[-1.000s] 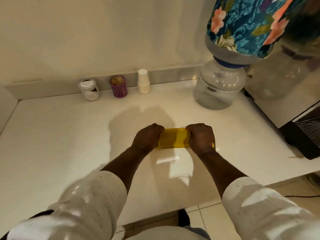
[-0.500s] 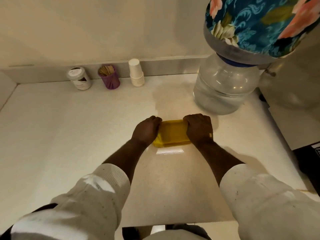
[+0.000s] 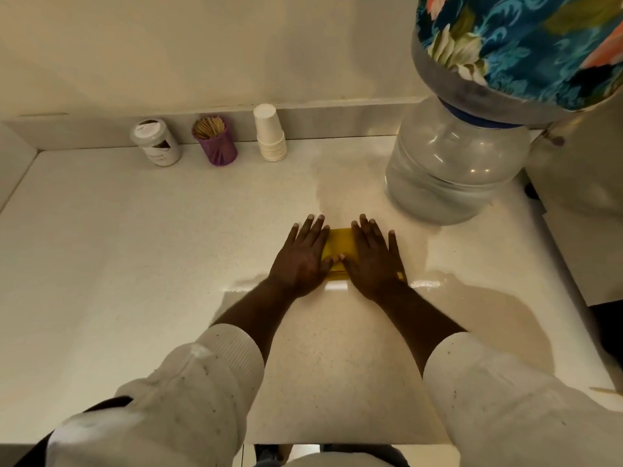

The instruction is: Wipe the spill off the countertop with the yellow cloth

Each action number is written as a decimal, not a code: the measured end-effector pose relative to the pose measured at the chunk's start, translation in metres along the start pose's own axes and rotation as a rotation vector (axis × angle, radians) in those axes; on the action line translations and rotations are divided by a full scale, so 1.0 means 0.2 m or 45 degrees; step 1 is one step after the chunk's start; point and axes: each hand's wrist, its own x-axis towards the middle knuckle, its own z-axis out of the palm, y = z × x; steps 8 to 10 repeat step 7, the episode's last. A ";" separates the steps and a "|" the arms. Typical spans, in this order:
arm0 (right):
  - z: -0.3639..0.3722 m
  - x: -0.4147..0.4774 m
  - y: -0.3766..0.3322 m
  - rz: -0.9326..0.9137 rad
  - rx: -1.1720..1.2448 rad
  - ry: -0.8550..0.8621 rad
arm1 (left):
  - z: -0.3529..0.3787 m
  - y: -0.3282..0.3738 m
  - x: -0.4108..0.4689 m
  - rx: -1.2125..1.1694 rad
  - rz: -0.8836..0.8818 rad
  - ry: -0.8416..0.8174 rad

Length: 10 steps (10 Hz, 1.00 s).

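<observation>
A folded yellow cloth [image 3: 338, 248] lies on the pale countertop [image 3: 135, 264], a little right of centre. My left hand [image 3: 303, 259] lies flat on its left part, fingers spread. Over the cloth's right part my right hand [image 3: 375, 262] presses flat in the same way. Only a narrow yellow strip shows between the two hands, plus a small corner by my right wrist. A wet, shiny streak [image 3: 425, 284] runs along the counter just behind the hands' heels.
A large clear water bottle [image 3: 451, 170] stands close behind and right of the hands, under a floral cover [image 3: 522, 45]. Against the back wall are stacked white cups [image 3: 269, 133], a purple toothpick holder [image 3: 215, 140] and a white jar [image 3: 156, 142]. An appliance [image 3: 580, 203] fills the right edge.
Both hands have opened from curled grips to flat palms on the cloth and drawn closer together. The cloth has slid away from me toward the bottle.
</observation>
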 end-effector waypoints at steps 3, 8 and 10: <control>0.04 -0.02 -0.01 0.025 -0.071 -0.083 | 0.06 0.00 -0.03 -0.001 -0.029 -0.074; -0.09 -0.10 -0.29 0.025 -0.105 -0.043 | -0.14 -0.10 -0.25 0.000 0.010 0.031; -0.09 -0.10 -0.29 0.025 -0.105 -0.043 | -0.14 -0.10 -0.25 0.000 0.010 0.031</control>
